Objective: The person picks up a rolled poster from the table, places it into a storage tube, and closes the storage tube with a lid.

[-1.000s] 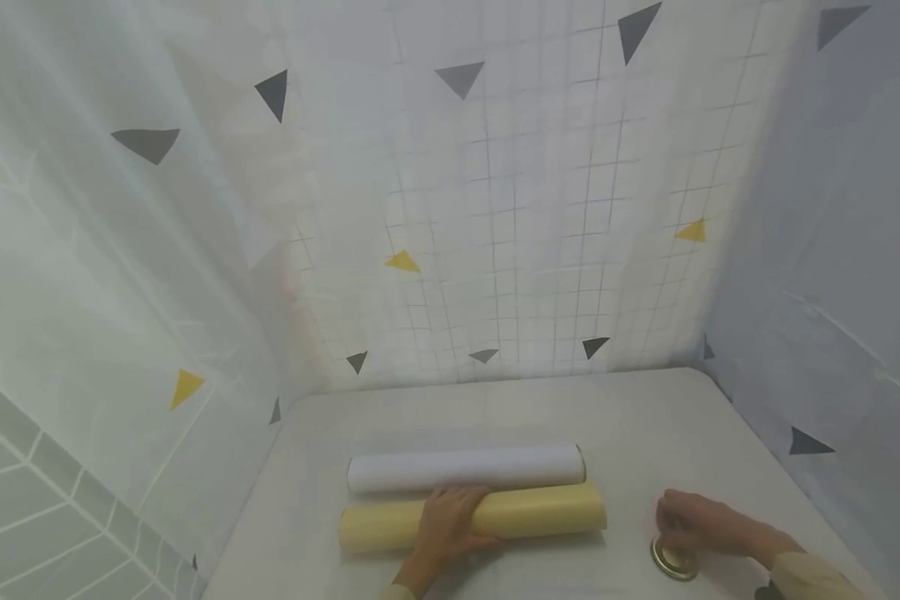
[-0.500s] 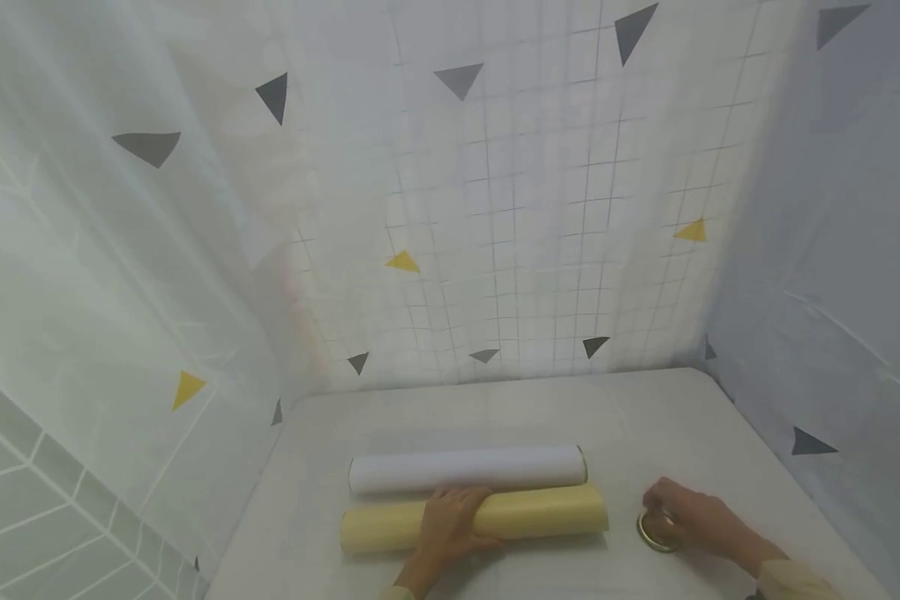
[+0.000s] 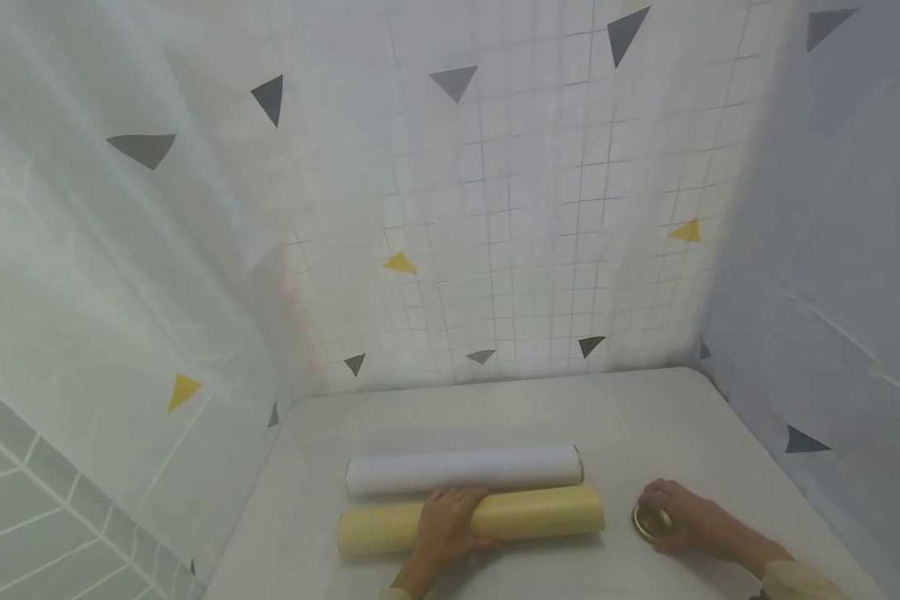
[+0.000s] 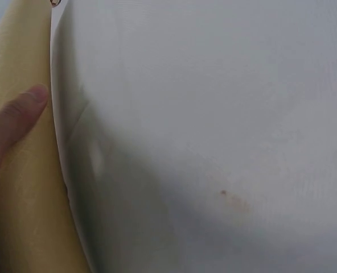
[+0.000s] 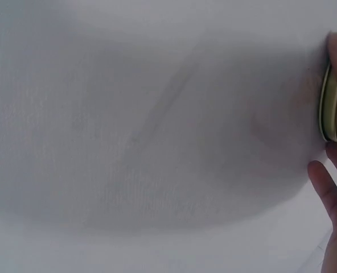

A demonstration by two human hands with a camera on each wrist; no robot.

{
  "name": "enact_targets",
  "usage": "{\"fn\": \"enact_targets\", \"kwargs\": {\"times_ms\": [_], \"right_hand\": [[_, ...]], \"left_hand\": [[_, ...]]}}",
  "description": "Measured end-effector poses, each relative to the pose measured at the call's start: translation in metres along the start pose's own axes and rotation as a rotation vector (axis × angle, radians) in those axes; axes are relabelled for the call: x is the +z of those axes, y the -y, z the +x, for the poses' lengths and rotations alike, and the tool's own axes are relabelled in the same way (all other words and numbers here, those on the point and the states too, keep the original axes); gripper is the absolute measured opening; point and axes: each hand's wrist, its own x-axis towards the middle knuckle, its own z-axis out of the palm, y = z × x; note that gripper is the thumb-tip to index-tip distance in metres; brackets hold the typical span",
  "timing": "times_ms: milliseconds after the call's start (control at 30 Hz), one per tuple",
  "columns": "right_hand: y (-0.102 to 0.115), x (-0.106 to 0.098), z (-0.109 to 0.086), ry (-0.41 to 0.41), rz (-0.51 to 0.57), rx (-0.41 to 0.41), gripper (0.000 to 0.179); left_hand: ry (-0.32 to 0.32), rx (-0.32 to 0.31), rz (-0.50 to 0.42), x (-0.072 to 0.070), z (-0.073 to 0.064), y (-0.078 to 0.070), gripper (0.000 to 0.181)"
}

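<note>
My left hand (image 3: 444, 527) lies over the middle of a yellow tube (image 3: 536, 513), its fingers over the far side and its thumb on the near side. The left wrist view shows the thumb (image 4: 23, 114) across the yellow surface. Just beyond it, a white tube (image 3: 480, 469) with a dark-gold rim at its right end lies roughly parallel. To the right of both tubes, my right hand (image 3: 697, 523) holds a round gold metal lid (image 3: 640, 523) by its edge, tilted close over the table. In the right wrist view the lid (image 5: 330, 108) sits between digits at the right border.
The white tabletop (image 3: 495, 408) has rounded far corners. Translucent sheeting (image 3: 540, 167) with grey and yellow triangles hangs beyond it and along both sides. Grey tiles with pale joints (image 3: 15, 483) show at the lower left.
My right hand has carried the gold lid left and slightly away from me, closer to the yellow tube's right end. The left hand and both tubes have stayed in place.
</note>
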Motion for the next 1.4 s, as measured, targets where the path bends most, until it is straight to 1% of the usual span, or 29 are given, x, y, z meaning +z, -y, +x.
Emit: {"fn": "enact_targets", "kwargs": {"times_ms": [100,267,333,467,533,633,700,767,800,967,1033,1100,1200,1233,1300,1400], "right_hand": [[0.002,-0.001,0.003,0.002,0.019,0.028,0.06],[0.009,-0.007,0.009,0.042,0.116,0.002,0.065],[0.01,-0.009,0.011,0.063,0.173,-0.021,0.064],[0.012,-0.01,0.012,0.095,0.277,-0.011,0.062],[0.012,-0.009,0.013,0.085,0.316,-0.038,0.059],[0.012,-0.004,0.016,0.04,0.342,-0.121,0.045],[0.011,-0.001,0.018,-0.012,0.33,-0.185,0.032],[0.011,0.002,0.02,-0.054,0.315,-0.211,0.023],[0.011,0.002,0.021,-0.071,0.309,-0.21,0.021],[0.015,0.0,0.022,-0.083,0.315,-0.132,0.02],[0.016,-0.002,0.023,-0.049,0.333,-0.085,0.019],[0.018,-0.004,0.024,-0.018,0.353,-0.058,0.018],[0.021,-0.005,0.026,0.054,0.417,-0.002,0.021],[0.022,-0.005,0.028,0.065,0.429,0.021,0.022],[0.025,-0.004,0.031,0.084,0.44,0.076,0.026],[0.032,-0.003,0.037,0.086,0.446,0.215,0.034]], "left_hand": [[0.004,-0.006,-0.004,0.0,0.001,0.0,0.077],[0.003,-0.016,-0.003,0.0,0.001,0.0,0.077],[0.016,-0.015,0.003,0.001,0.0,0.001,0.077],[0.058,-0.018,0.007,0.004,-0.002,0.002,0.077],[0.068,-0.019,0.005,0.004,-0.002,0.002,0.077],[0.063,-0.021,0.005,0.004,-0.002,0.003,0.078],[0.056,-0.019,0.007,0.004,-0.002,0.003,0.078],[0.05,-0.016,0.009,0.004,-0.001,0.003,0.079],[0.048,-0.015,0.008,0.004,-0.001,0.003,0.079],[0.036,-0.008,0.001,0.003,0.0,0.003,0.079],[0.03,-0.008,-0.001,0.002,0.0,0.003,0.079],[0.028,-0.009,0.0,0.002,0.0,0.003,0.079],[0.033,-0.012,0.009,0.003,0.0,0.004,0.08],[0.035,-0.013,0.013,0.003,0.0,0.004,0.08],[0.036,-0.016,0.013,0.004,0.0,0.004,0.08],[0.038,-0.019,-0.001,0.004,0.001,0.003,0.08]]}}
